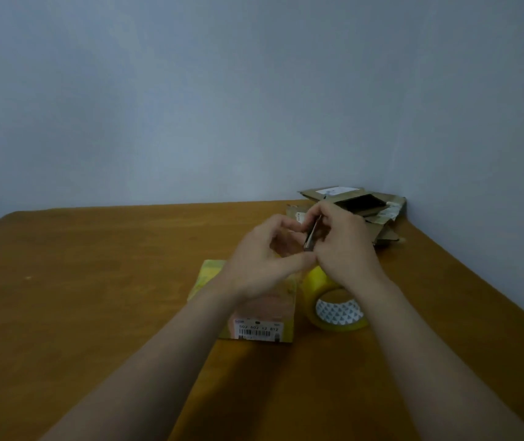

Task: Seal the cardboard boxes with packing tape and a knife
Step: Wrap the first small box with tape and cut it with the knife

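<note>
- Head view: a brown wooden desk point(95, 281) fills the lower half, with a plain blue-grey wall point(222, 106) behind and along the right.
- Both bare forearms come in from the near edge, and the hands meet above the middle of the desk.
- Right hand point(343, 249): fingers curled round a thin dark knife point(311, 233), so this grip holds the knife. The knife stands roughly upright, top tilted to the right, held up off the desk.
- Left hand point(260, 265): forefinger and thumb curve into a C, with the forefinger tip at the far end of the knife and the thumb tip at its near end, by the right hand. It's blurry, so I cannot tell whether this grip really pinches the knife or only touches it.
- Small cardboard box point(281, 300): sits on the desk under the left wrist, near centre. Its top looks wrapped in yellowish tape and its left end shows yellow. The flaps lie flat.
- White barcode label point(257, 331) on the near face of the box, with a row of digits above the bars. The small print is too blurred to read.
- Tape roll point(337, 311): yellowish, with a white patterned core, on the desk just beside the box on its right and partly under the right wrist. It is tilted, and the opening faces near-right.
- Pile of flattened cardboard boxes point(365, 208): far right, against the wall, well apart from the small box. It shows white labels and one dark panel.
</note>
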